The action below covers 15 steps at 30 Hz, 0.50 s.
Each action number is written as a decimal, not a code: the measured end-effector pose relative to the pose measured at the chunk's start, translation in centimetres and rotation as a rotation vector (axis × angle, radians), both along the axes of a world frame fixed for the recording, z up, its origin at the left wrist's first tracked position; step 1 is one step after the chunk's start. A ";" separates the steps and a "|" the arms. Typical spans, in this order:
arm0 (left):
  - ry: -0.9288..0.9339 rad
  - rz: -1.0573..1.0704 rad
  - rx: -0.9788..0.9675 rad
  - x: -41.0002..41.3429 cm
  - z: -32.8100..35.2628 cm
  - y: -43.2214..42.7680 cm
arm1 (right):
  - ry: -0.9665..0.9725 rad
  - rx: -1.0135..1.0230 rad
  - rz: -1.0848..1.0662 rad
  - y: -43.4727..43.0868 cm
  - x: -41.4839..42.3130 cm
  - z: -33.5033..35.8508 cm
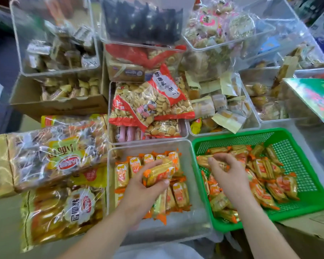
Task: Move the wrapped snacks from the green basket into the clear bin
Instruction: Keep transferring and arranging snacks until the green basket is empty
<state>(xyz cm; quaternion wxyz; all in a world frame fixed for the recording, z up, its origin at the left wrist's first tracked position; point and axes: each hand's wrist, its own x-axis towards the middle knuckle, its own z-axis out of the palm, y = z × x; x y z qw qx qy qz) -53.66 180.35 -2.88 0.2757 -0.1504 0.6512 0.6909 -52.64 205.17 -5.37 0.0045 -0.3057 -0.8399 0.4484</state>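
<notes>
The green basket (295, 146) at the lower right holds several orange-and-gold wrapped snacks (264, 172). Left of it stands the clear bin (157, 232), with rows of the same snacks (178, 195) lying inside. My left hand (144, 186) is over the bin and grips a small bundle of wrapped snacks (157, 172). My right hand (230, 172) reaches into the basket, its fingers curled round a wrapped snack (204, 159) near the basket's back left corner.
Large bags of cookies (51, 157) lie left of the bin. Behind it stand a bin of red biscuit bags (150, 101), a bin of pale wrapped cakes (221, 107), a cardboard box (58, 101) and stacked clear bins of sweets. A green carton (314, 96) leans at the right.
</notes>
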 end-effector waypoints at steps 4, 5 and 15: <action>0.006 0.032 0.033 0.4 0.5 -4.4 | 0.007 -0.440 -0.155 -9.1 2.0 1.2; 0.006 0.040 0.037 0.5 0.5 -5.4 | -0.020 -0.576 -0.209 -10.9 2.1 1.1; 0.021 0.134 0.048 2.0 0.2 -12.7 | -0.161 -0.833 -0.051 -17.4 3.3 0.6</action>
